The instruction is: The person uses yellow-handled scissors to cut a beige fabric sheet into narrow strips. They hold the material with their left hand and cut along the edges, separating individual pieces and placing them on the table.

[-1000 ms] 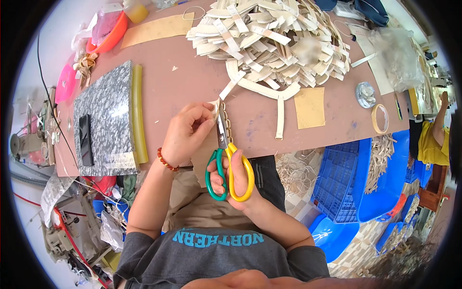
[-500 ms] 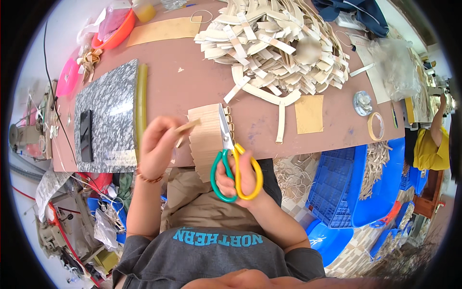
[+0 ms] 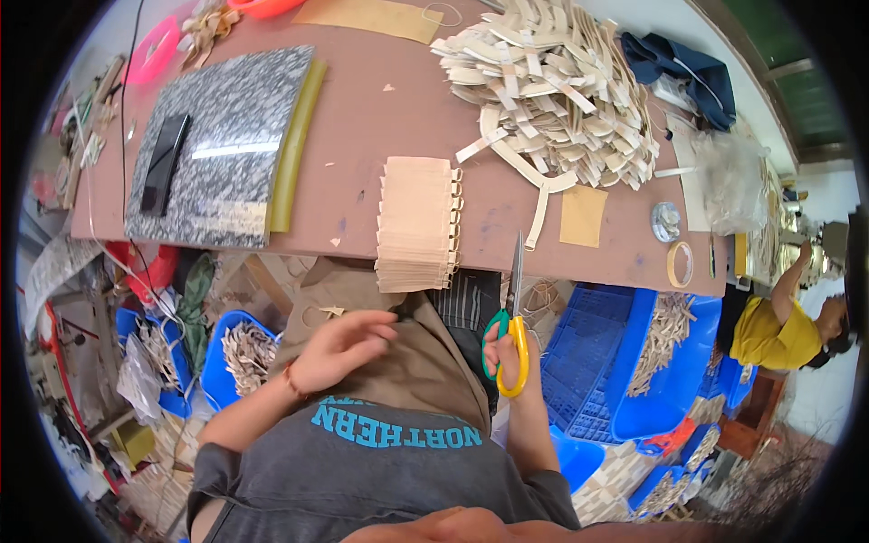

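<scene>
Steel-bladed scissors with one green and one yellow loop handle (image 3: 517,326) are grasped in the right hand (image 3: 532,366), by the near edge of the brown tabletop (image 3: 353,172); the slim grey blades look closed together. Their long axis runs near to far, tips pointing away from the person and very slightly right. The left hand (image 3: 342,348) is released, fingers loosely extended over the brown cloth (image 3: 434,362) on the lap. Left of the scissors, a beige layered bundle of flat strips (image 3: 415,222) lies on the tabletop, its near end overhanging the edge; its long axis also runs near to far, with small golden rings (image 3: 455,217) lining its right side. Its upper face looks matt. On the far right, cream curved strips (image 3: 552,90) heap into a tangled mound. On the left, a glossy, speckled grey slab (image 3: 226,136) carries a flat black phone (image 3: 165,165), beside a long yellowish bar (image 3: 299,149).
</scene>
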Available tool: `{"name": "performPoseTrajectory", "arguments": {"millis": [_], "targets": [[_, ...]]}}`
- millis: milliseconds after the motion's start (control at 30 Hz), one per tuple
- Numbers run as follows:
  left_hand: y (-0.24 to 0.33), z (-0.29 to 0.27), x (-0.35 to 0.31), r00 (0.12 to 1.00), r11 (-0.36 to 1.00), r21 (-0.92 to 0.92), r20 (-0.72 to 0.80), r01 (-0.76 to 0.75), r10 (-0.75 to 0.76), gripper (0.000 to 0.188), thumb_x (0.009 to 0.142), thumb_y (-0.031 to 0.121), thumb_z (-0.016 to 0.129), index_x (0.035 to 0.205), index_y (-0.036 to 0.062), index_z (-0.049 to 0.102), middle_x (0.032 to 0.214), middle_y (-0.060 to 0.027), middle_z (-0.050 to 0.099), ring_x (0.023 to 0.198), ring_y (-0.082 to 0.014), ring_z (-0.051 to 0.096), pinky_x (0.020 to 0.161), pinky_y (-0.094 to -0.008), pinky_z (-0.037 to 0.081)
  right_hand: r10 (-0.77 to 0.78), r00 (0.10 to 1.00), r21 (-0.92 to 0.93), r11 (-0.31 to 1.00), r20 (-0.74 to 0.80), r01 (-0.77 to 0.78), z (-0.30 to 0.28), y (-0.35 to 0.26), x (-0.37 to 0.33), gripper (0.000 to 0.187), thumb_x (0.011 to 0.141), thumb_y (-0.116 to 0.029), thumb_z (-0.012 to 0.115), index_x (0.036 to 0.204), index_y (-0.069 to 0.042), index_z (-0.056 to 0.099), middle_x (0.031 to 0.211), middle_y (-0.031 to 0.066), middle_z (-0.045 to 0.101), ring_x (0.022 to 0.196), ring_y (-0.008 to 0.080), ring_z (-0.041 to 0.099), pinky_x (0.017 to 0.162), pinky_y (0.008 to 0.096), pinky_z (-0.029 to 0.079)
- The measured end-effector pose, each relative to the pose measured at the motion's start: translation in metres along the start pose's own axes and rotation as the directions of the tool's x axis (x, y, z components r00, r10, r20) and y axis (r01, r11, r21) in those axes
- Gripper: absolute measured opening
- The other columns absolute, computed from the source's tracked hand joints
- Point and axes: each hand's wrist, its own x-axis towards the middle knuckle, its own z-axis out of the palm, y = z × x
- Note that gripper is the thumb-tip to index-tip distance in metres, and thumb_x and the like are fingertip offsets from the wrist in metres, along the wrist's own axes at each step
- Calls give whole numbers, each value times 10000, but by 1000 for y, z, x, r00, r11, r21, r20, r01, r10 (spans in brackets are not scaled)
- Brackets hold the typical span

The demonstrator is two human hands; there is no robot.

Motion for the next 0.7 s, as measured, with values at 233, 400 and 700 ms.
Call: {"name": "performPoseTrajectory", "arguments": {"millis": [233, 400, 700], "targets": [[-53, 48, 88, 975, 516, -843, 46, 153, -215, 240, 918, 179, 599, 1122, 60, 556, 1094, -79, 618, 1011, -195, 601, 909, -324, 487, -65, 998, -397, 916, -9, 56, 7, 2, -11, 214, 850, -224, 668, 867, -46, 550, 677, 2, 575, 583, 78, 557, 543, 229, 446], [-38, 42, 73, 961, 651, -749, -253, -120, -114, 181, 931, 172, 579, 1045, 32, 590, 999, -88, 649, 893, -182, 642, 786, -303, 527, -70, 997, -584, 809, 24, 71, 3, 7, -13, 325, 708, -189, 779, 847, -34, 530, 659, 71, 583, 619, 150, 603, 575, 280, 458], [-32, 2, 52, 916, 761, -587, -401, -276, 22, 174, 895, 78, 610, 1057, 19, 585, 933, -50, 649, 819, -114, 625, 733, -241, 531, 199, 962, -872, 484, 186, 68, 25, -30, 2, 524, 617, -356, 842, 899, -64, 511, 696, 149, 604, 713, 396, 613, 596, 435, 455]]}}
